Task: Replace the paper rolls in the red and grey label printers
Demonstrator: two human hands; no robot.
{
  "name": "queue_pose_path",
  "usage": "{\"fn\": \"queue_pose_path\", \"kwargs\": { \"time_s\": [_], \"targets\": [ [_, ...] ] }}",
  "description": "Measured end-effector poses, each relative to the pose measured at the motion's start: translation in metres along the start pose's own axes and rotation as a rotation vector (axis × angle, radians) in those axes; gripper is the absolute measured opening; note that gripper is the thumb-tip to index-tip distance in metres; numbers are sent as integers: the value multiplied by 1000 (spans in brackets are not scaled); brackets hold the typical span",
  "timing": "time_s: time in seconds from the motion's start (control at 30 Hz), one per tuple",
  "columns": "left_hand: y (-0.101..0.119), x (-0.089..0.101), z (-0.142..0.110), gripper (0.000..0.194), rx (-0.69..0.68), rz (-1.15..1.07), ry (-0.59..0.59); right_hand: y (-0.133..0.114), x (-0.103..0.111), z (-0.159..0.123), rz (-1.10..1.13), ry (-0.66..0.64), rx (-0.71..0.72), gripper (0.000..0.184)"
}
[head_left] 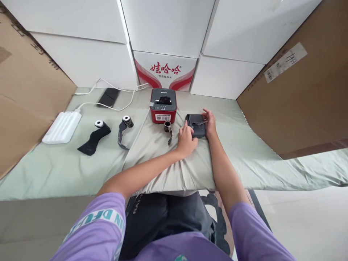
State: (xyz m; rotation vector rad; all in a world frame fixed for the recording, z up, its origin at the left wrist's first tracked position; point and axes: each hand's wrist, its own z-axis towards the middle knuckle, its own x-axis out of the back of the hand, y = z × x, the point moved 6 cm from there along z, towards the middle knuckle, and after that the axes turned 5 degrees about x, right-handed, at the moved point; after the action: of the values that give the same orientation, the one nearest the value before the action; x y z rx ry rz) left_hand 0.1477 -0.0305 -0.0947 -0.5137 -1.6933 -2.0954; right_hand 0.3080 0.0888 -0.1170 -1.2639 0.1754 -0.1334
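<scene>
A small dark grey box-like device, seemingly a portable printer (pixel 199 131), lies on the cloth with a shiny strip across its top. My left hand (pixel 187 141) presses its fingers on the device's near left side. Around the right side curls my right hand (pixel 210 124), fingers at the back corner. Just left of my left hand stands a small dark roll (pixel 167 125) with a short tail hanging out. Behind it is a red and dark grey label printer (pixel 163 105) with black crumpled material on its top.
Two rolls of dark strip, a left one (pixel 95 139) and a right one (pixel 126 125), lie partly unwound to the left. A white power bank (pixel 62 127) has a white cable (pixel 119 108) running past a black phone (pixel 108 97). White boxes (pixel 165 27) wall the back; cardboard stands at both sides.
</scene>
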Motion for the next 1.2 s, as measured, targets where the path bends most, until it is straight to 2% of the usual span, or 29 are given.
{"fn": "queue_pose_path", "kwargs": {
  "time_s": [0.1,0.3,0.4,0.67,1.0,1.2],
  "targets": [
    [-2,7,3,26,7,24,19,-1,1,-1,11,32,5,71],
    [-15,28,17,14,134,3,-55,0,2,-1,-13,75,6,71],
    [-16,34,20,14,120,69,-35,0,1,-1,-23,71,10,70],
    [-21,35,27,14,86,122,-64,-2,2,-4,12,100,-5,67],
    [-27,36,32,13,90,62,-40,-3,2,-6,-6,130,-29,67],
    [-27,36,37,14,76,105,-65,-3,2,-6,-24,111,-14,66]
  ]
}}
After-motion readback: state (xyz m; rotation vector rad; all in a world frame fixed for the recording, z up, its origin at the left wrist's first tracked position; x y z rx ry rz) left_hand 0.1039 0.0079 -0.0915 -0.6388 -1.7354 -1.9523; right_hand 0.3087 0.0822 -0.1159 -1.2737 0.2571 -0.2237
